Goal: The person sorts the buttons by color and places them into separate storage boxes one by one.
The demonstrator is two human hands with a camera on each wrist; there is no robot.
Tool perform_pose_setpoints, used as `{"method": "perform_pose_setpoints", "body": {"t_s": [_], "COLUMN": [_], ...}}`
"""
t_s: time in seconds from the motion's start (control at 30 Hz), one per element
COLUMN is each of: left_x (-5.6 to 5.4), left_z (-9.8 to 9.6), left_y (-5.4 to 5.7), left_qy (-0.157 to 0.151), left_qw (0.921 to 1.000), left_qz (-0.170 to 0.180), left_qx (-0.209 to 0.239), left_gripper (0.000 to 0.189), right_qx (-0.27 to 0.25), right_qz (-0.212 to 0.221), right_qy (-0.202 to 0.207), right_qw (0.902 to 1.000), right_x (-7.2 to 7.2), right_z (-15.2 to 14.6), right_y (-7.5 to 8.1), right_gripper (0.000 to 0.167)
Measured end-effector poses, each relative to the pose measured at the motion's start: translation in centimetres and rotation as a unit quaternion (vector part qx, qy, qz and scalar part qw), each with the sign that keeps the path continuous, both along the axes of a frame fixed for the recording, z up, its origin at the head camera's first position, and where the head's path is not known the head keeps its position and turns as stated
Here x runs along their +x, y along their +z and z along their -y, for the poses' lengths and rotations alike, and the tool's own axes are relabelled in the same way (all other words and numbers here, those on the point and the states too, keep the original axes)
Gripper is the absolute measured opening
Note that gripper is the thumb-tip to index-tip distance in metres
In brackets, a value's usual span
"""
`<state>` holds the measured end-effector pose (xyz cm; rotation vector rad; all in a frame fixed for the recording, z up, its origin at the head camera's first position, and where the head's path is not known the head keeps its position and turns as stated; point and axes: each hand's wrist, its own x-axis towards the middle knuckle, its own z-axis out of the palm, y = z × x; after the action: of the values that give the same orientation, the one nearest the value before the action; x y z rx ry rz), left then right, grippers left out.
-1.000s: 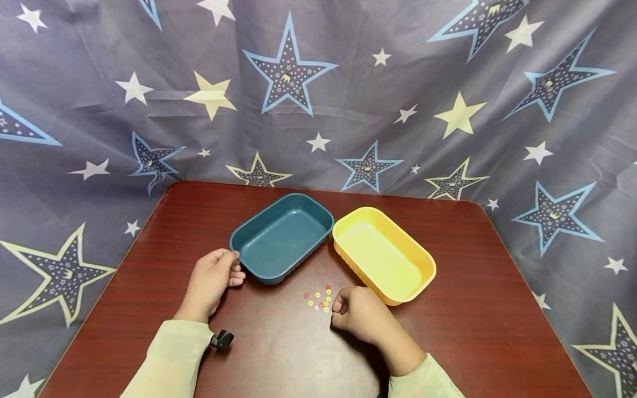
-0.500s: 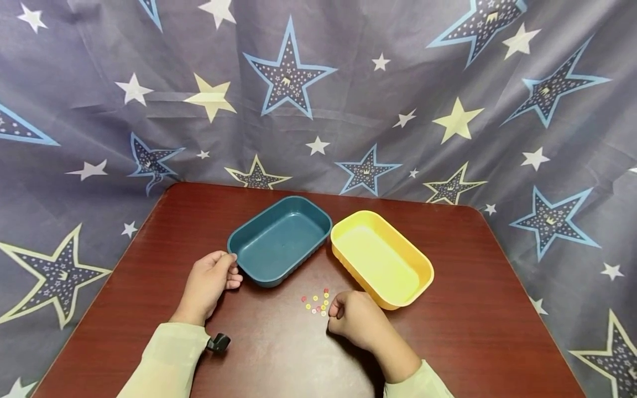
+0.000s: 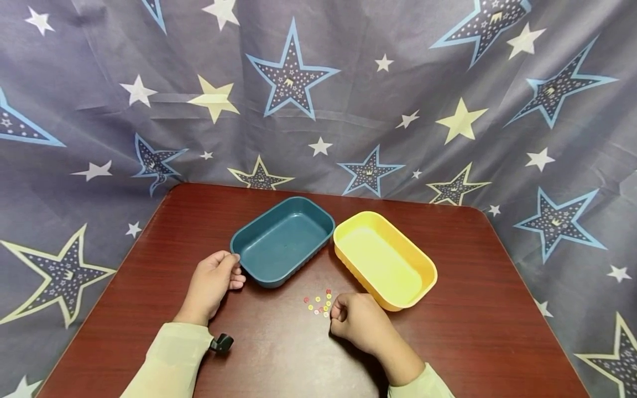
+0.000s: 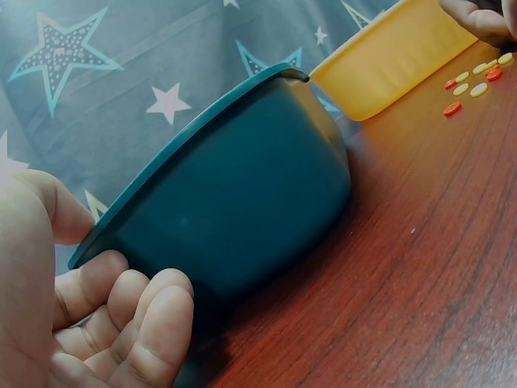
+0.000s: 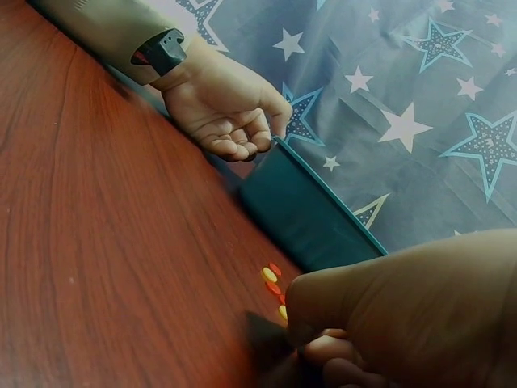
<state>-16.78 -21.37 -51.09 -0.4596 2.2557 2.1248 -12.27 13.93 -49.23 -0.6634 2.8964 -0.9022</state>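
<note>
My left hand pinches the near-left rim of a teal plastic basin between thumb and forefinger. The other fingers curl loosely beside the basin's outer wall, plain in the left wrist view. Low over the table, my right hand has its fingers curled, close by several small button-like discs in red, yellow and a paler shade. Its fingertips are hidden in the right wrist view, so whether they hold a disc cannot be made out. A yellow plastic basin stands just beyond the right hand, with no contents visible.
Both basins stand on a dark red wooden table, their rims very close at the back. A black wrist mount sits at the left cuff. A grey curtain with printed stars hangs behind the table.
Very little differs. The whole head view shifts slightly, while both hands, the basins and the discs keep their places relative to one another.
</note>
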Motion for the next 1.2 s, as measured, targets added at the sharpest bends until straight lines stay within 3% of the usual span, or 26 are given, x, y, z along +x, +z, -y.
{"method": "perform_pose_setpoints", "body": {"t_s": [0.5,0.83,1.2], "left_x": [0.22,0.16,0.01], "left_z": [-0.26,-0.11,-0.11], "left_y": [0.23,0.01,-0.33], "left_qy": [-0.001,-0.001,-0.001], "left_qw": [0.9999,0.9998,0.9997], "left_qz": [-0.014,-0.018,-0.024], "left_qx": [0.001,0.001,0.009], "left_gripper": [0.03,0.031,0.031], "right_qx": [-0.028,-0.053,-0.054], "right_qz": [-0.025,0.01,0.036], "right_qy": [-0.007,-0.024,-0.004], "right_qw": [0.9993,0.9983,0.9979], "right_x": [0.34,0.32,0.02], "right_z": [-0.06,-0.1,-0.23], "right_y": [-0.31,-0.43,0.28], "right_gripper": [0.026,0.02,0.019]}}
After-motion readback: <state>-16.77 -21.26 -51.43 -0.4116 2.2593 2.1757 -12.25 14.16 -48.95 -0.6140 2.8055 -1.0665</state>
